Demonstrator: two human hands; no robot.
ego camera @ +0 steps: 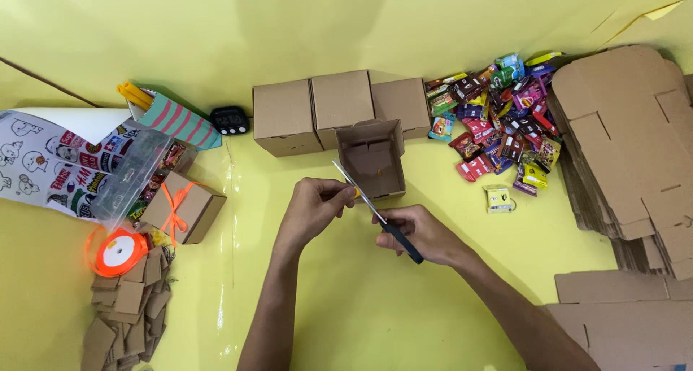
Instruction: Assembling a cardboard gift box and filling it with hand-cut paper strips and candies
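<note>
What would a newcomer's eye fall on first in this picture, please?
Probably the scissors at centre, held in the right hand, with the left hand pinching something small and orange at the blades. Next, the bright heap of sweets at upper right, beside the stacked flat cardboard.

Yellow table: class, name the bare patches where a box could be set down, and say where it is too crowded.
Bare yellow table lies between the forearms and near the bottom edge, and between the ribbon-tied box and the left hand. Crowded: the candy pile, flat cardboard stacks right, the orange ribbon spool and cardboard tags left.
</note>
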